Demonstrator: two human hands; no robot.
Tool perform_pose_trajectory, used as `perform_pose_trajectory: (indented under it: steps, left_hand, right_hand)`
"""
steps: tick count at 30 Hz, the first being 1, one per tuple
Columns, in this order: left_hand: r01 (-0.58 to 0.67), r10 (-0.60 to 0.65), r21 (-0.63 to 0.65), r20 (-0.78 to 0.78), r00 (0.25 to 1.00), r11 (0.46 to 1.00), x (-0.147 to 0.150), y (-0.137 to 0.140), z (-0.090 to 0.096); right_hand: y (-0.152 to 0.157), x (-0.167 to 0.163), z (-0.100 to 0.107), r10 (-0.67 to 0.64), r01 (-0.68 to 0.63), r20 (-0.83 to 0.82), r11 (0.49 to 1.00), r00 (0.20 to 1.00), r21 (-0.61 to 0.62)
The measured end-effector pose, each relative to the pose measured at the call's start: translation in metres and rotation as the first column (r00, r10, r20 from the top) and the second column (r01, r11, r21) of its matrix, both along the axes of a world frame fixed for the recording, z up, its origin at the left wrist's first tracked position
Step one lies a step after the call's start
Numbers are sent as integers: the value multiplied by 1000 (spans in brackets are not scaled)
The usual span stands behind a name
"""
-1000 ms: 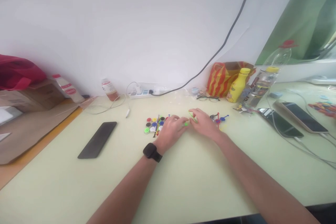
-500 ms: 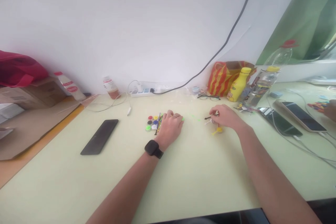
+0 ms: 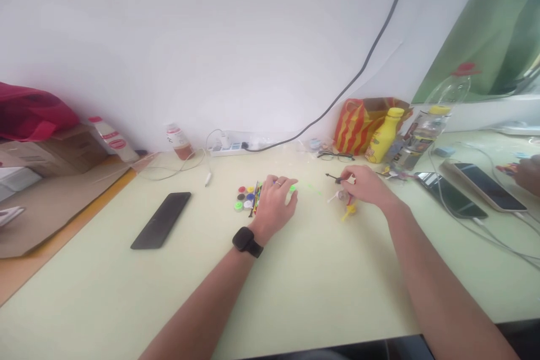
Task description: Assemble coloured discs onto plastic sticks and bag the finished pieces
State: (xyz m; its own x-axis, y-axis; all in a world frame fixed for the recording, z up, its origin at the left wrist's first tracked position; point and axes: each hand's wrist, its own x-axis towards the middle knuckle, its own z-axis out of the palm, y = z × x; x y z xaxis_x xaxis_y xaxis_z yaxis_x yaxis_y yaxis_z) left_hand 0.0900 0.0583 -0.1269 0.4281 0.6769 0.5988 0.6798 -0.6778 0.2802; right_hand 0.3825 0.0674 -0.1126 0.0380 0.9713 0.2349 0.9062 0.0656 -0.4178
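Observation:
My left hand (image 3: pixel 275 199), with a black watch on its wrist, rests on the table over a bunch of thin coloured plastic sticks (image 3: pixel 255 197). Its thumb and forefinger are apart, and a bright green piece (image 3: pixel 292 188) lies just beyond them. Small round coloured pieces (image 3: pixel 241 197) in red, yellow, black, blue, green and white sit to its left. My right hand (image 3: pixel 363 184) pinches a small black arrow-tipped plastic piece (image 3: pixel 333 178). Below those fingers are a white piece (image 3: pixel 337 196) and a yellow piece (image 3: pixel 350 211); whether they are held too I cannot tell.
A black phone (image 3: pixel 161 220) lies at left. Along the wall stand a drink bottle (image 3: pixel 179 143), a power strip (image 3: pixel 230 149), glasses (image 3: pixel 335 156), a striped bag (image 3: pixel 354 126) and a yellow bottle (image 3: pixel 385 136). More phones (image 3: pixel 491 185) and another person's hand (image 3: pixel 529 176) are at right.
My left thumb and forefinger have spread apart, leaving the green piece. My right hand has shifted slightly, and the black piece now sticks out further left and higher.

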Motion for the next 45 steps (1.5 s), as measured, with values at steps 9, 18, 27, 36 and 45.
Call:
perform_pose_trajectory:
  steps: [9,18,27,36,45]
  left_hand:
    - [243,-226,-83,171,959,966,3,-6,3]
    - [303,-255,-135,291,922,943,6,-7,8]
    - [305,-236,-154,355,905,940,7,-7,6]
    - [391,-203,-301,505,839,870,11,-5,0]
    - [352,-208,-288,431,878,891,14,-7,-6]
  right_hand:
    - [-13,-68,6,311,-350,-648,934,695,73]
    - [-19,-86,9,222,-502,-882,865,416,-20]
    - [-21,-87,9,288,-608,-858,794,425,-35]
    - [-22,-88,7,270,-610,-836,787,479,-95]
    - [-7,-75,-10,317,-394,-561,919,764,-17]
